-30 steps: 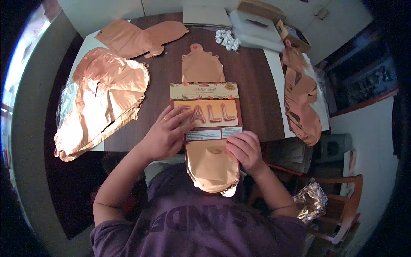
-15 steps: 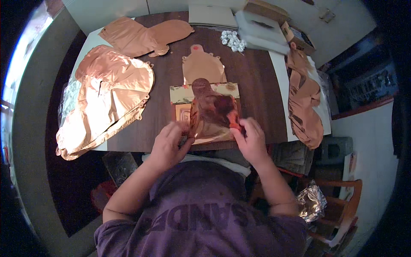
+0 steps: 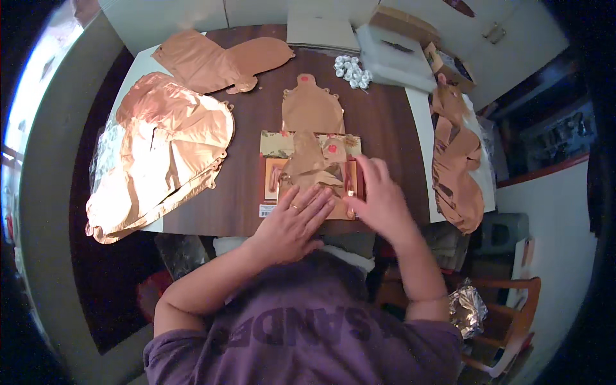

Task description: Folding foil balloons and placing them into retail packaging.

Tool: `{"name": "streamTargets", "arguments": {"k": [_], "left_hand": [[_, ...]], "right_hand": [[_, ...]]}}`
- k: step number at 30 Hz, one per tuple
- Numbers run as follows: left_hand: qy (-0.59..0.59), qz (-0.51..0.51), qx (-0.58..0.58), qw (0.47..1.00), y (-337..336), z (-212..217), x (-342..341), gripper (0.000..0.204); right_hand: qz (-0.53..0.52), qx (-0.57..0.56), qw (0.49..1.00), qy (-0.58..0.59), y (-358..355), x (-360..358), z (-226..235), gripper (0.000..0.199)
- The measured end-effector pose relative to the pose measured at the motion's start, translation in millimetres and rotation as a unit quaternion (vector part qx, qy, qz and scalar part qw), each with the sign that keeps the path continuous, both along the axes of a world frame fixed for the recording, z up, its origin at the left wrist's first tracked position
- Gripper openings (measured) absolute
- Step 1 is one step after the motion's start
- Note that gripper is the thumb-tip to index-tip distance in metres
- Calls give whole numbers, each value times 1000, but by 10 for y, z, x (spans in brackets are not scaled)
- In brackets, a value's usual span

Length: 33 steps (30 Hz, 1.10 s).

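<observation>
A flat, deflated rose-gold foil balloon (image 3: pixel 301 156) lies partly folded on a printed box or board (image 3: pixel 273 146) near the table's front edge. It shows a red spot on its upper right part. My left hand (image 3: pixel 289 221) rests palm down on the balloon's lower part, fingers stretched out. At the right edge is my right hand (image 3: pixel 382 202), thumb and fingers apart. Its thumb is close to the foil; whether it touches I cannot tell. Beyond the printed box lies another flat foil piece (image 3: pixel 314 109) with a red spot on its top tab.
Crumpled foil balloons (image 3: pixel 173 141) cover the table's left side. Another flat one (image 3: pixel 224 61) is at the far left, and one more (image 3: pixel 459 160) at the right edge. Small white rolls (image 3: pixel 353 72), a clear plastic pack (image 3: pixel 394 58) and a cardboard box (image 3: pixel 404 22) sit at the back.
My left hand has come right and flattened onto the foil. My right hand has opened away from the balloon's edge. The balloon's upper part now lies flatter, its red spot showing.
</observation>
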State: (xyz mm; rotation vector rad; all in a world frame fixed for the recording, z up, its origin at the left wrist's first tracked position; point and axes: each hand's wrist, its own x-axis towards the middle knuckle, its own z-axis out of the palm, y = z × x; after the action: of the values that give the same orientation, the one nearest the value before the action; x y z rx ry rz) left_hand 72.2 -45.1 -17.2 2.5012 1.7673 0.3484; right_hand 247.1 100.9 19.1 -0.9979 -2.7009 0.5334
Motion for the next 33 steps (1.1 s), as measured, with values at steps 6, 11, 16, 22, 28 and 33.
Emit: {"name": "streamTargets", "arguments": {"k": [6,11,16,22,28,33], "left_hand": [[-9,-5,-24,1000,11,26,7,91],[-11,-22,-13,1000,10,-14,-10,93],[-20,-20,-27,999,-4,16,-24,91],[-191,-27,80,978,-87,50,-127,73],[-150,-73,350,922,-500,291,-86,32],[-100,37,105,989,74,143,-267,54]], "right_hand": [[-81,-216,963,141,936,-239,-84,49],[-30,-469,882,6,1182,-350,-68,20],[-68,-281,933,213,1224,-229,219,11],[-48,-323,844,425,1301,323,839,14],[-53,-430,896,96,664,104,406,17],[-54,-317,946,-30,632,-175,69,31]]}}
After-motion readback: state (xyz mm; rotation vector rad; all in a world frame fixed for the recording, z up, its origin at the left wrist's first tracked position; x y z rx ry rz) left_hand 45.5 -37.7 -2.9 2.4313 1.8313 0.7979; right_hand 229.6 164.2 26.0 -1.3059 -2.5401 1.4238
